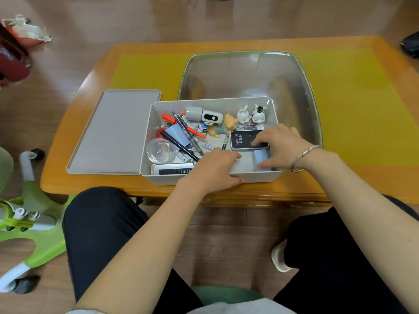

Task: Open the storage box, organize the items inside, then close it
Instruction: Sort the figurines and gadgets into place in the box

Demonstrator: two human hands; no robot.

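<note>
Head-camera footage showed the storage box (210,177) standing open at the near edge of the wooden table (317,189), with its lid (118,130) lying flat just beside it on the person's left, so the opening step looked done. Sorting appeared under way but far from finished: on the left side of the box, pens (181,137), a clear round container (160,151) and small gadgets lay in a jumble, while the figurines (249,116) stood upright along the far wall. The right hand (281,146) reached in with fingers spread, its fingertips pressing on a black WiFi device (243,139) and its thumb against a small pale blue box (260,158). The left hand (215,171) rested on the near rim, fingers loosely bent; whether it held anything could not be told. Tidying the clutter and refitting the lid remained.
</note>
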